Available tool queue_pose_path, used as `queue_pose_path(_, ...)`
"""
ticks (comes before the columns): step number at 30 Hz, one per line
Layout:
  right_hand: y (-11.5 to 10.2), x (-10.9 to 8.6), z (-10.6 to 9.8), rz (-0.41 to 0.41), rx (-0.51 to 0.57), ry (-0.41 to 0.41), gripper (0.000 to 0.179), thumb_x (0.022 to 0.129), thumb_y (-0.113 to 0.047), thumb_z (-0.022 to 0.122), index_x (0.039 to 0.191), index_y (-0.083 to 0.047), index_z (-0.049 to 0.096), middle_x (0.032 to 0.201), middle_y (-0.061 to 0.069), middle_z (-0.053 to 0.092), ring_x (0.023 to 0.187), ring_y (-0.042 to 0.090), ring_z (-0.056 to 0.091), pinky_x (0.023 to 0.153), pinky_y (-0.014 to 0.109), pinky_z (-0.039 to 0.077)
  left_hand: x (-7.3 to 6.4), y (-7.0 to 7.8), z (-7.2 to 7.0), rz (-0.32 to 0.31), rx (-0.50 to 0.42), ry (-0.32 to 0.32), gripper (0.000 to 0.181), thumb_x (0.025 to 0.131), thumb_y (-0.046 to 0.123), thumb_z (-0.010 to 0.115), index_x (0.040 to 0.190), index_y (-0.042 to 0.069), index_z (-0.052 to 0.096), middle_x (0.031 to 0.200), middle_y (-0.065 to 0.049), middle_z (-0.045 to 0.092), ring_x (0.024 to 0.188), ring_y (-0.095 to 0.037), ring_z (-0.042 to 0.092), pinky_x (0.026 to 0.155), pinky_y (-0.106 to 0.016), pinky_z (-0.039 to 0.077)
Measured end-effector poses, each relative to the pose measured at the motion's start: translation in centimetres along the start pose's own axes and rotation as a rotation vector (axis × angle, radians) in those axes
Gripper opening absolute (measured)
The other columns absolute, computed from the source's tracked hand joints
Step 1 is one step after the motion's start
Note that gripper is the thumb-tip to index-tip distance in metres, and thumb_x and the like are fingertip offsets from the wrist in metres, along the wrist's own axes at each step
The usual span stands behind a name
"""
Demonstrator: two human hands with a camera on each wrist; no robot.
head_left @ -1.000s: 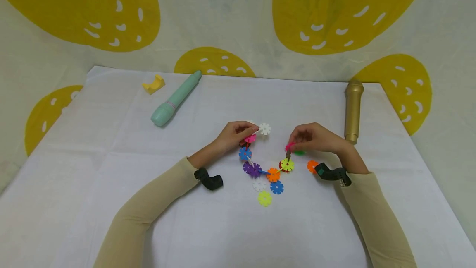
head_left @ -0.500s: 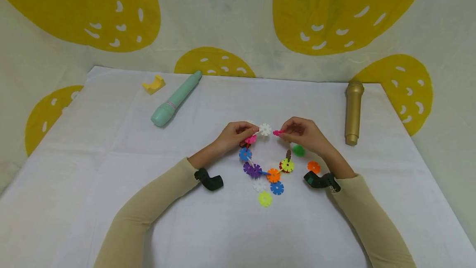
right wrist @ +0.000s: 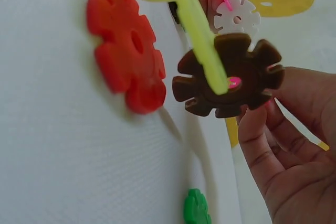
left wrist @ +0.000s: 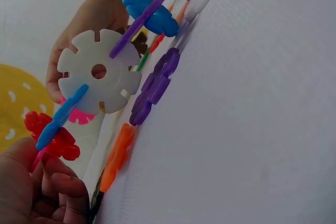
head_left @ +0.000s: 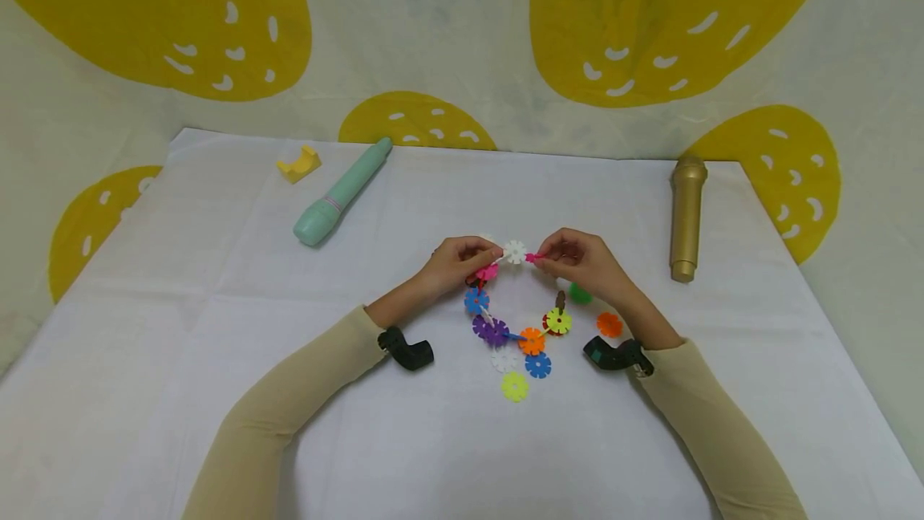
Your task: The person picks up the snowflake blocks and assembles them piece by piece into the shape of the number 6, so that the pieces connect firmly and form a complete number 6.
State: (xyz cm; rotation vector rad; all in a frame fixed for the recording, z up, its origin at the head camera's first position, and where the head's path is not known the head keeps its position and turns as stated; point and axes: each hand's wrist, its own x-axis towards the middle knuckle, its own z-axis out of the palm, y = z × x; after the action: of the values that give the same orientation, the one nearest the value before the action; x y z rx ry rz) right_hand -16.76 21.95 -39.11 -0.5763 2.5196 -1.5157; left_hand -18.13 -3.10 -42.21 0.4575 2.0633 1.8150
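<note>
A chain of slotted snowflake discs curves in an open ring between the hands in the head view, running past blue, purple, orange and yellow-green discs to a brown disc. My left hand pinches its far left end beside a pink disc; a white disc sticks out to the right there. Between thumb and fingers, my right hand pinches a pink snowflake disc at the white disc's edge. Whether the two interlock is too small to tell.
Loose discs lie nearby: white, blue, yellow-green, orange and green. Farther back are a mint microphone, a yellow curved block and a gold microphone on the white tabletop.
The right hand has carried the pink disc from beside the brown disc up and left to the white disc, uncovering the green one. The left hand has stayed in place.
</note>
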Motion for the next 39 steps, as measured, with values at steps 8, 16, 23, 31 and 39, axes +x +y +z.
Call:
queue_pose_path(8,0.13,-0.1,0.28,-0.053,0.026,0.006,0.014,0.087,-0.001,0.071,0.099,0.003,0.065,0.094,0.017,0.066,0.074,0.021,0.062,0.066,0.022,0.054,0.12,-0.05,0.14,0.001,0.003,-0.001,0.027,0.097,0.017,0.061,0.112,-0.005,0.068,0.069,0.004,0.059,0.058,-0.01,0.049,0.056,-0.02,0.043)
queue_pose_path(16,0.36,-0.21,0.62,-0.088,0.027,0.037,0.013,0.085,0.002,0.072,0.098,0.004,0.068,0.092,0.019,0.068,0.069,0.021,0.062,0.066,0.021,0.054,0.19,0.13,0.34,0.026,0.014,0.017,0.022,0.095,0.011,0.064,0.106,-0.006,0.07,0.07,0.006,0.061,0.061,-0.007,0.051,0.056,-0.018,0.043)
queue_pose_path(23,0.22,-0.21,0.62,-0.13,0.025,0.046,0.011,0.084,0.006,0.071,0.095,0.005,0.07,0.09,0.018,0.067,0.072,0.012,0.062,0.07,0.018,0.054,0.14,0.37,0.41,0.039,0.066,-0.012,0.021,0.095,0.009,0.063,0.104,-0.008,0.07,0.069,0.005,0.06,0.059,-0.007,0.052,0.056,-0.018,0.045)
queue_pose_path(31,0.33,0.16,0.82,-0.146,0.009,0.055,0.011,0.085,0.005,0.071,0.095,0.004,0.071,0.091,0.017,0.068,0.075,0.011,0.062,0.072,0.017,0.053,0.29,0.32,0.41,0.055,0.066,-0.012,0.02,0.095,0.011,0.063,0.103,-0.007,0.069,0.07,0.003,0.061,0.06,-0.009,0.052,0.057,-0.019,0.046)
queue_pose_path(39,0.29,0.24,0.68,-0.073,0.05,0.035,0.014,0.086,0.002,0.071,0.1,0.005,0.068,0.094,0.018,0.068,0.076,0.012,0.062,0.073,0.018,0.054,0.72,0.21,0.43,0.01,0.089,-0.002,0.026,0.097,0.02,0.062,0.111,-0.001,0.069,0.088,-0.007,0.07,0.073,-0.011,0.058,0.069,-0.019,0.049)
